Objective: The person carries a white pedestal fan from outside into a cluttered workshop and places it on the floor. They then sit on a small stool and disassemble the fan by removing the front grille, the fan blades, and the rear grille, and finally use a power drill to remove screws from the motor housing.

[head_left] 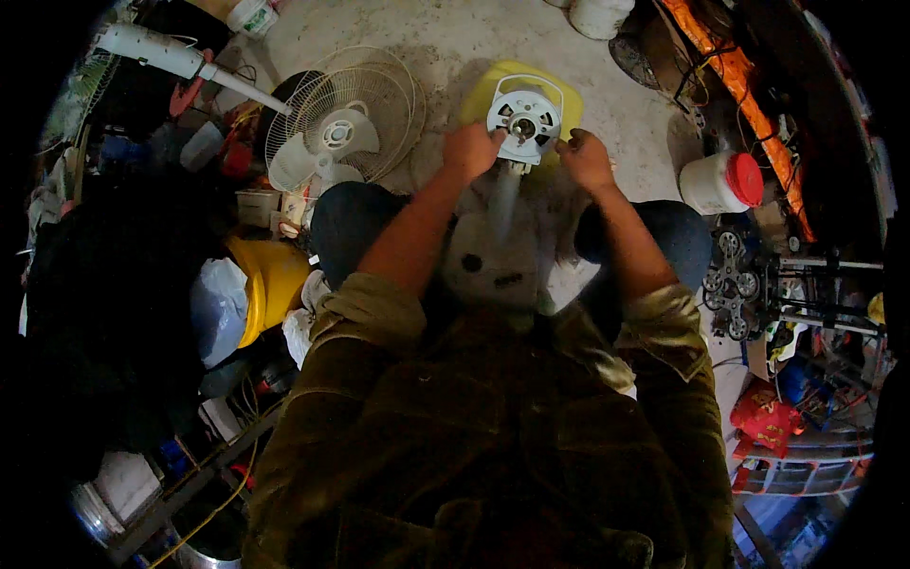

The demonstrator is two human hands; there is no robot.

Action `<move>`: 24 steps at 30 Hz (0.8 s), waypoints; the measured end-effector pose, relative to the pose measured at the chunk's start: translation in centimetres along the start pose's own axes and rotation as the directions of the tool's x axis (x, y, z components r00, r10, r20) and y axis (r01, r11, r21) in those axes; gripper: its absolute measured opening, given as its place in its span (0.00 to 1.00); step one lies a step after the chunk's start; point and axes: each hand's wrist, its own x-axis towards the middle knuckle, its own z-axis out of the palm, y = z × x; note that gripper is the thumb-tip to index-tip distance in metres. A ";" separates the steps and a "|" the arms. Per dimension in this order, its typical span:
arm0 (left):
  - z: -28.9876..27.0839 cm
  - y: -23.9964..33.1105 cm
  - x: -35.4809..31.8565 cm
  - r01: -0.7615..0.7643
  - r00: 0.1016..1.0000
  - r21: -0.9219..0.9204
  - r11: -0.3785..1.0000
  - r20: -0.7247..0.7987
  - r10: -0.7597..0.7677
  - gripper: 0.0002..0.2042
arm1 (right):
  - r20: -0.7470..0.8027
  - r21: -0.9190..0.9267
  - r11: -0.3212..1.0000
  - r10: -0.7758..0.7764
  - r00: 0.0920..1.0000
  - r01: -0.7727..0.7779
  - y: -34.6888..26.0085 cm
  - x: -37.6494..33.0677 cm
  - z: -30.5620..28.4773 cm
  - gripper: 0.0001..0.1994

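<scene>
Between my knees stands a white fan head (534, 144), a round slotted motor plate with a shaft at its centre and a looped handle on top, set on a grey-white pole (504, 201). At its left rim is my left hand (471, 150), with the fingers closed against the edge. My right hand (587, 159) is curled at the right rim, thumb and fingers pinched together; whatever lies in them is too small to make out. Off to the left, a white fan blade (353, 133) lies with round wire grilles (294, 142).
A yellow base or seat (483, 93) lies behind the fan head. On the right are a white bucket with a red lid (706, 185) and a wheeled trolley (730, 280). A yellow bucket (275, 280) and a white pole (156, 52) with clutter are at left.
</scene>
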 end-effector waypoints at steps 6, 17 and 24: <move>-0.5 -1.0 1.2 0.111 0.993 0.009 0.994 0.042 -0.111 0.20 | -0.019 0.020 0.997 0.073 0.997 -0.073 -0.7 2.7 4.7 0.19; -0.3 -1.4 3.5 0.116 0.986 0.098 0.988 0.111 -0.127 0.20 | -0.077 -0.062 0.997 0.032 0.997 -0.037 -1.1 4.8 4.7 0.17; 0.6 -1.9 2.6 0.098 0.995 0.188 0.977 -0.008 -0.099 0.18 | -0.125 -0.119 0.991 0.050 0.991 -0.065 -1.1 4.3 5.1 0.18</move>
